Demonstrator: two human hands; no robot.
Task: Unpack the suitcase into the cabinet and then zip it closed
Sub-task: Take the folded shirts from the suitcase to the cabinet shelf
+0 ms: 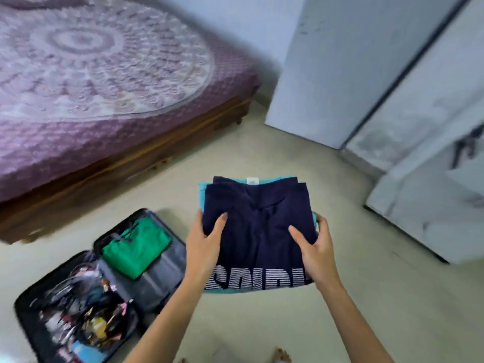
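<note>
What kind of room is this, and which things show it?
Probably a bedroom: a bed with a purple patterned cover, a pale cabinet, and an open suitcase of belongings on the floor.

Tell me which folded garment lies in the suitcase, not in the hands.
The green garment, lying in the open suitcase. The navy garment and the teal garment under it are held between the left hand and right hand.

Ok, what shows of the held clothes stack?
The clothes stack is folded fabric: a navy garment on top, with white striped lettering along its near edge, over a teal garment with a white label at the far edge. It lies flat above the floor, the left hand and right hand gripping its sides, thumbs on top.
</note>
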